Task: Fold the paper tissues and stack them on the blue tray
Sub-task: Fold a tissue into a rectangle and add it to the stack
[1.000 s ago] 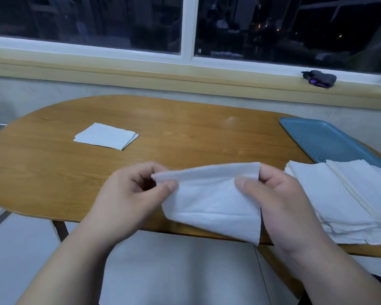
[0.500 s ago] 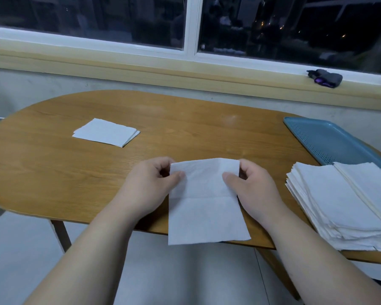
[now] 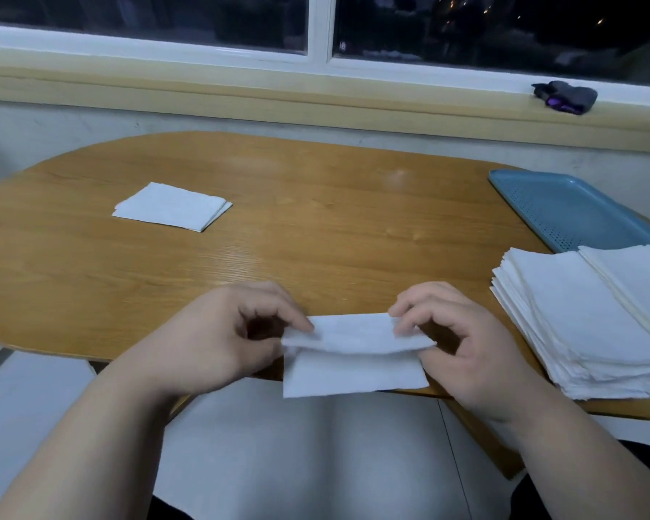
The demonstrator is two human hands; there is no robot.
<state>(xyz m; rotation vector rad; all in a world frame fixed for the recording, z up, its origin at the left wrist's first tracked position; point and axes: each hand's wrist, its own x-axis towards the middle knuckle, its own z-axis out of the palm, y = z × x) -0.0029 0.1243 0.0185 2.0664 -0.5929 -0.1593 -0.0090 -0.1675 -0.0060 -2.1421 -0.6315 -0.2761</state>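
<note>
While both hands work at the lower centre of the frame, I judge the folding itself to be the step in hand. The tissue (image 3: 353,369) lies across the near edge of the table (image 3: 316,227), its lower part hanging past the edge and its upper part bent over toward the person, the flap not yet flat. The left hand (image 3: 218,343) pinches the flap's left end between thumb and forefinger, with the fingertips (image 3: 301,325) curled in. The right hand (image 3: 462,347) does the same at the right end, its fingertips (image 3: 402,321) nipping the top layer.

To my eye the next move calls for bringing the flap down so that its edge meets the lower edge squarely, then pressing the crease flat; the paper looks thin and limp, so an uneven pull could skew it.

A thick pile of unfolded tissues (image 3: 586,324) sits at the right of the frame, so I reckon most of the job remains. Just behind it is the blue tray (image 3: 556,204), toward the upper right. A small folded stack (image 3: 171,206) rests at the upper left of the table, well apart from the tray.
</note>
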